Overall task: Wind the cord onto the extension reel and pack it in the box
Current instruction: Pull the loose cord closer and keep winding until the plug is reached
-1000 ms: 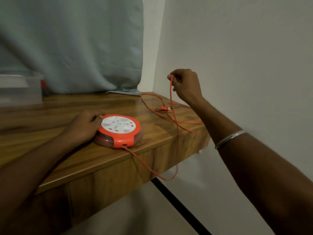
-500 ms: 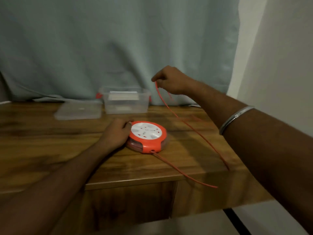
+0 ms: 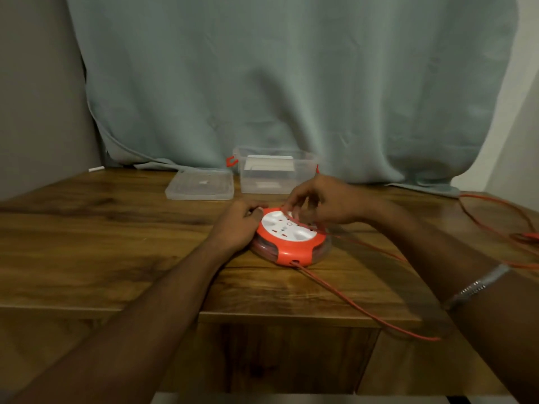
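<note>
- Extension reel [image 3: 288, 239]: a round orange housing with a white socket face, lying flat on the wooden desk [image 3: 116, 258], near its front edge and just in front of the box.
- Left hand [image 3: 237, 225]: fingers curled against the left rim of the reel, pressing it in place; nothing is pinched.
- Right hand [image 3: 323, 204]: held over the far side of the socket face, fingertips pinching a strand of the orange cord [image 3: 350, 301] and laying it across the top of the reel.
- Cord: it leaves a port at the front of the reel, runs to the right over the desk's front edge, and more of it lies loose at the desk's right side; most of it appears unwound.
- Box [image 3: 275, 170]: clear plastic with orange clips, open, standing at the back of the desk before the curtain [image 3: 291, 83]; its lid [image 3: 201, 185] lies flat just to its left. Something white sits inside; what it is cannot be told.
- Step in hand, as judged: winding has barely begun. It would go best with the left hand keeping the housing steady while the right guides the cord into the groove under light, even tension, letting the slack feed freely from the right.
- Caution: the loop hanging over the desk edge could snag or twist; kinks are best drawn out before each turn.
</note>
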The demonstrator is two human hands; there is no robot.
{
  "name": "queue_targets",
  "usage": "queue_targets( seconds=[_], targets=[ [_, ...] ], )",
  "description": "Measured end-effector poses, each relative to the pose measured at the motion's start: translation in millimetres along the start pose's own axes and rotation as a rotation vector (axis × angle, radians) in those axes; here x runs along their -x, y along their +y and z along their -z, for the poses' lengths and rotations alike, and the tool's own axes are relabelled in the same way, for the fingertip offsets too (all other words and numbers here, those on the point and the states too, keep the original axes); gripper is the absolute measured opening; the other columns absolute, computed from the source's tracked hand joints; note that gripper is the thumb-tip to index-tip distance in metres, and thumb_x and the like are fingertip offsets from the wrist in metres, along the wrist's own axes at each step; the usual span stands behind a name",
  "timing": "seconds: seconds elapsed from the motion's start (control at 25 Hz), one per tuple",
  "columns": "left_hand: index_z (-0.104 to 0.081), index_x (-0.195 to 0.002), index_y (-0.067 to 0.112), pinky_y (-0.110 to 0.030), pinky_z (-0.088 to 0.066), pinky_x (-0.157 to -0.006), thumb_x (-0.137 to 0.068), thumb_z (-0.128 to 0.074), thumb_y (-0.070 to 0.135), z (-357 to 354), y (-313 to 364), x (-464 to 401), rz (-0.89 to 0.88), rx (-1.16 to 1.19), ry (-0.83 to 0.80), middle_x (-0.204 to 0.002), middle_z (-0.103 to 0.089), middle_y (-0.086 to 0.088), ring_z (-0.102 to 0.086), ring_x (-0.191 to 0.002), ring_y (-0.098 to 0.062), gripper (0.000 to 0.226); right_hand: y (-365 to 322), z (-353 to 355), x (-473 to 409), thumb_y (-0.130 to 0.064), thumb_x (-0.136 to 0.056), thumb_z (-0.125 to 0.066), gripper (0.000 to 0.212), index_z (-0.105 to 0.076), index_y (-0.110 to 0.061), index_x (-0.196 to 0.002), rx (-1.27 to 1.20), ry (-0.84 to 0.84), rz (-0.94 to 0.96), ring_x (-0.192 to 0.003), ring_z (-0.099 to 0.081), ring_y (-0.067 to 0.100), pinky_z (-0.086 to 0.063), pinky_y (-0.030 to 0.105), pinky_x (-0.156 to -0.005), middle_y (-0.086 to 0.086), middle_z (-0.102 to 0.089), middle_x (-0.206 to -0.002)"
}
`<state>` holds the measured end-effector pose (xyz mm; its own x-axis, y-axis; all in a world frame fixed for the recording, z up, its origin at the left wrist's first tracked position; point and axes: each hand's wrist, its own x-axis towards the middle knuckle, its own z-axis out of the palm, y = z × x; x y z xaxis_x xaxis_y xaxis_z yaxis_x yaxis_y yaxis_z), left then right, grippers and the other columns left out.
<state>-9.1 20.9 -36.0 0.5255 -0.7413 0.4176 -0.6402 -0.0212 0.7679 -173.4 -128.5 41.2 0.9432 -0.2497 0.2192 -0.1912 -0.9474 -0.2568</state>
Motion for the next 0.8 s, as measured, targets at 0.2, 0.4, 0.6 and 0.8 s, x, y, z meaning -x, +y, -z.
queue_targets(
  seconds=[0.2,0.4,0.6,0.8],
  targets=[
    [-0.067,-0.128,0.016,-0.041,-0.052,-0.101,-0.101,-0.05,0.024,0,3,3,0.001,0.001,-0.019,-0.128,-0.069,-0.005,-0.064,-0.111,-0.019,0.033,-7,-3,24,-0.022,-0.088,-0.081,0.025,-0.077,-0.02,-0.113,-0.064,-0.016,-0.036,-0.074,-0.064,0.006,-0.048,0.017,-0.064,-0.001,-0.078,-0.106],
    [-0.067,-0.13,0.017,-0.043,-0.051,-0.102,-0.101,-0.049,0.025,3,5,5,0.007,-0.01,-0.03,-0.13,-0.068,-0.006,-0.063,-0.115,-0.02,0.034,-20,8,38,-0.045,-0.085,-0.083,0.022,-0.081,-0.024,-0.077,-0.028,-0.101,-0.008,-0.077,-0.07,0.012,-0.054,0.032,-0.069,-0.006,-0.077,-0.084],
    [-0.066,-0.131,0.016,-0.044,-0.049,-0.104,-0.102,-0.048,0.025,4,6,6,-0.001,-0.039,-0.033,-0.133,-0.067,-0.006,-0.061,-0.119,-0.021,0.035,-19,10,43,-0.033,-0.089,-0.08,0.032,-0.072,-0.031,-0.058,0.0,-0.24,-0.028,-0.053,-0.053,0.001,-0.042,0.024,-0.058,-0.012,-0.063,-0.054],
    [-0.065,-0.132,0.02,-0.046,-0.051,-0.103,-0.102,-0.048,0.028,3,5,6,0.013,-0.013,-0.035,-0.134,-0.065,-0.005,-0.061,-0.119,-0.021,0.035,31,33,42,-0.038,-0.09,-0.07,0.021,-0.074,-0.019,-0.097,0.683,0.105,-0.481,-0.1,-0.071,0.032,-0.043,0.032,-0.073,0.01,-0.072,-0.101]
  ],
)
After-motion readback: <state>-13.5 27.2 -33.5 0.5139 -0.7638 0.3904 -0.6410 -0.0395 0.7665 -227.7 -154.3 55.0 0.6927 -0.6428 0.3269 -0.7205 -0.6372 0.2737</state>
